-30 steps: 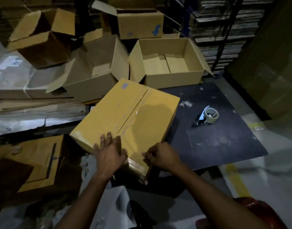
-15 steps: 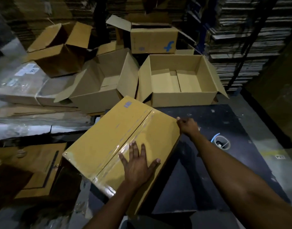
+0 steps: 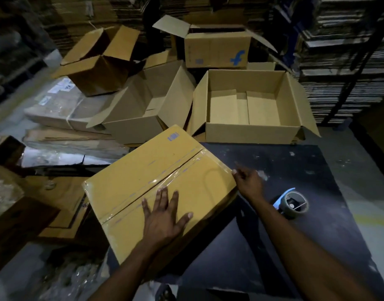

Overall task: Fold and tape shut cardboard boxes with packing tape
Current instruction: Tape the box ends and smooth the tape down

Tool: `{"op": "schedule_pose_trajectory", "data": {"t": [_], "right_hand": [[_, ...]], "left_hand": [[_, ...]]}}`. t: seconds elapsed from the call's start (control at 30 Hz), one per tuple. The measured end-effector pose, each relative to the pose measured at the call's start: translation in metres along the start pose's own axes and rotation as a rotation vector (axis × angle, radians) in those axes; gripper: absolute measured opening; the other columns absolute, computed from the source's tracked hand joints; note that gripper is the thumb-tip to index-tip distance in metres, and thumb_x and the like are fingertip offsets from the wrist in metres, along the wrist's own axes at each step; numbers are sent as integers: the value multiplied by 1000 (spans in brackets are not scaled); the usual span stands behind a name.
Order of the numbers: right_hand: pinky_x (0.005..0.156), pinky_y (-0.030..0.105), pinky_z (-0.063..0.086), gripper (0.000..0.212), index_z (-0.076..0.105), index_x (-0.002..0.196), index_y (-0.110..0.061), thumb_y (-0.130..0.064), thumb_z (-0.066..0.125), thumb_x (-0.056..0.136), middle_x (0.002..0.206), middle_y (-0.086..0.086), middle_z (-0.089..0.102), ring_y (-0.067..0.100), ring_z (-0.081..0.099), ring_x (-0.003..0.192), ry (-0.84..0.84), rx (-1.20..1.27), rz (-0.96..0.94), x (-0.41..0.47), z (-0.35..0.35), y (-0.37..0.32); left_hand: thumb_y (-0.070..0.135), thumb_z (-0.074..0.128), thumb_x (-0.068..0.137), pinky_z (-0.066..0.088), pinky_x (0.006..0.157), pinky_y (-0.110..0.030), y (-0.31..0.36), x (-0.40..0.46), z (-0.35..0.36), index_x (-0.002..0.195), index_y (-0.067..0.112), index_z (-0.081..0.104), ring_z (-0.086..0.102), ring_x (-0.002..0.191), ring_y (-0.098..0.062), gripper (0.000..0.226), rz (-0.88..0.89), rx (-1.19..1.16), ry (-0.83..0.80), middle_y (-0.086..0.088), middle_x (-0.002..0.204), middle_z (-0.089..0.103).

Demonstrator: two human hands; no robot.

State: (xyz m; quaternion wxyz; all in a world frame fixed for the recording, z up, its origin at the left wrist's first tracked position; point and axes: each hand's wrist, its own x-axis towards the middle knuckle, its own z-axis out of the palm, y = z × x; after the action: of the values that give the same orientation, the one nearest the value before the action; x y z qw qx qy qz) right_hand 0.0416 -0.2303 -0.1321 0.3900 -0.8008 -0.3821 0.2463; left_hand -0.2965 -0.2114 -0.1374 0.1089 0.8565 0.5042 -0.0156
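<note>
- The step in hand is judged to be the finishing of one box: the taped box [image 3: 158,187] lies with its flaps folded shut, and a strip of clear packing tape [image 3: 165,181] is seen running along the centre seam from the far edge to the near one.
- The box rests partly on the dark work table [image 3: 317,170], turned at an angle, with its left portion overhanging the table's edge above flattened cardboard [image 3: 63,205].
- The left hand [image 3: 165,216] is laid flat on the near half of the top, fingers straight and spread, just right of the seam; nothing is gripped by it.
- The right hand [image 3: 248,183] is placed at the box's right corner, fingers loosely bent against the edge; whether the corner or a tape end is pinched cannot be told from this view.
- The tape roll [image 3: 294,204] is left on the table, near the right forearm and apart from the box, held by neither hand.
- Taping of this seam is judged nearly or fully done; the tape over the corner and side may yet need pressing down.
- The next move is judged to call for a firm hold on two opposite edges, so that the box can be turned or set aside without sliding off the table.
- An open box [image 3: 247,105] beyond the table and several others behind it are seen with flaps up; a further box would need to be drawn in and the roll taken up.
</note>
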Motion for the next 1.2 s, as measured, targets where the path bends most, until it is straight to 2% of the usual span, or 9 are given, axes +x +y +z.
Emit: {"op": "schedule_pose_trajectory", "data": {"t": [0.1, 0.27, 0.37, 0.53, 0.6, 0.73, 0.9, 1.07, 1.2], "right_hand": [[123, 43, 32, 60, 49, 157, -11, -47, 53, 110, 160, 19, 49, 33, 39, 153, 146, 100, 148, -37, 21, -12], [123, 59, 33, 92, 12, 169, -35, -74, 54, 96, 174, 1, 24, 31, 30, 156, 136, 275, 253, -158, 87, -61], [125, 54, 32, 106, 1, 169, -37, -79, 58, 90, 175, -6, 15, 27, 28, 157, 106, 371, 357, -198, 124, -88], [129, 48, 25, 105, -2, 171, -25, -63, 64, 99, 178, -5, 5, 28, 22, 160, 217, 449, 475, -202, 155, -120], [128, 50, 29, 101, 4, 172, -26, -57, 68, 99, 178, -6, 5, 30, 24, 160, 236, 458, 497, -198, 157, -127], [110, 53, 52, 69, 50, 147, -51, -66, 74, 84, 158, 2, 46, 29, 57, 134, 275, 442, 499, -186, 142, -127], [90, 60, 62, 53, 64, 120, -60, -82, 66, 72, 120, 1, 69, 31, 74, 98, 358, 222, 374, -168, 69, -101], [89, 55, 64, 40, 72, 111, -53, -69, 69, 75, 110, -1, 73, 27, 75, 98, 462, 132, 266, -143, -58, -141], [87, 47, 64, 33, 75, 113, -47, -61, 72, 83, 114, -4, 73, 23, 73, 100, 545, 57, 167, -118, -158, -125]], "left_hand": [[90, 19, 101, 7, 129, -74, -6, 11, -15, 171, 36, 28, 21, 167, -29, 89, 1, -28, 52, -9, 181, 22], [76, 55, 99, 54, 108, -44, -66, 69, -55, 145, 27, 66, 66, 132, -31, 68, 22, -267, 239, -9, 146, 69], [69, 65, 95, 55, 106, -46, -118, 107, -79, 148, 20, 65, 66, 128, -36, 71, -36, -281, 239, -13, 146, 68], [112, 45, 68, 44, 114, -69, -221, 188, -80, 146, 22, 54, 54, 140, -43, 120, -254, -146, 33, -18, 155, 55], [117, 51, 51, 57, 102, -60, -240, 210, -74, 137, 22, 64, 72, 115, -36, 129, -282, -289, -91, -13, 133, 72], [115, 60, 42, 63, 82, -41, -208, 192, -101, 104, 19, 76, 75, 84, -23, 116, -225, -401, -208, -1, 85, 80], [114, 58, 52, 63, 84, -46, -143, 124, -164, 100, 27, 74, 76, 81, -27, 100, -177, -515, -66, 1, 87, 80], [92, 87, 54, 67, 84, -59, -69, 107, -230, 103, 30, 84, 82, 83, -27, 79, -73, -898, 11, 4, 89, 84], [90, 85, 58, 67, 81, -53, 55, 129, -264, 108, 29, 80, 79, 87, -23, 80, 69, -850, 133, 7, 96, 82]]}}
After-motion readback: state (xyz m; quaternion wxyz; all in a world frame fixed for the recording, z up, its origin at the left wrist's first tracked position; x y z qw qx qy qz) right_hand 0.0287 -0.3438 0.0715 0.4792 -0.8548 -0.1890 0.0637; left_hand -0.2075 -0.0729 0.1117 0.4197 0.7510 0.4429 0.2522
